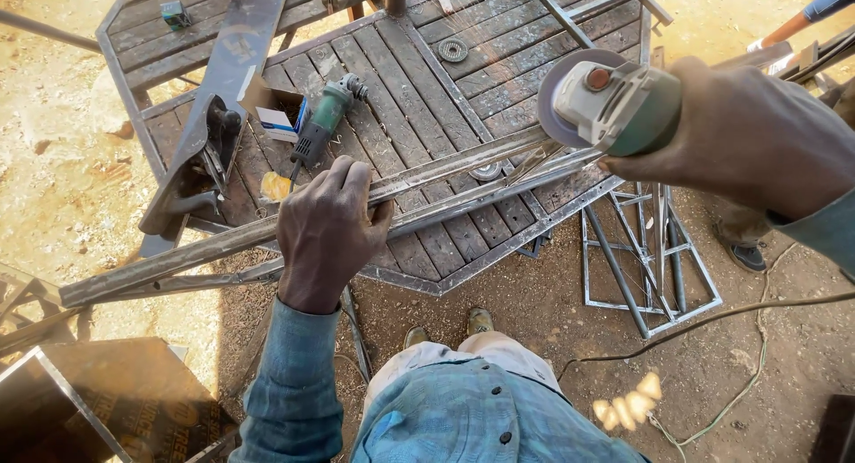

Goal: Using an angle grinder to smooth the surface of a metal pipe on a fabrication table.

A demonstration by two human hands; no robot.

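My left hand (329, 227) presses down on a long steel bar (223, 242) that lies across a wood-slat worktable (427, 89). A second bar (499, 182) runs alongside it. My right hand (744, 134) grips a green angle grinder (614, 102), lifted a little above the bars at the right, its grey disc (554, 93) facing the table. I wear blue sleeves and a blue shirt.
A second green grinder (322, 125) and a small open box (278, 116) lie on the table beside a dark vise (191, 165). A spare disc (452, 50) lies further back. A welded steel frame (646, 258) and cables (712, 320) lie on the dirt. Another person's arm (815, 9) shows at top right.
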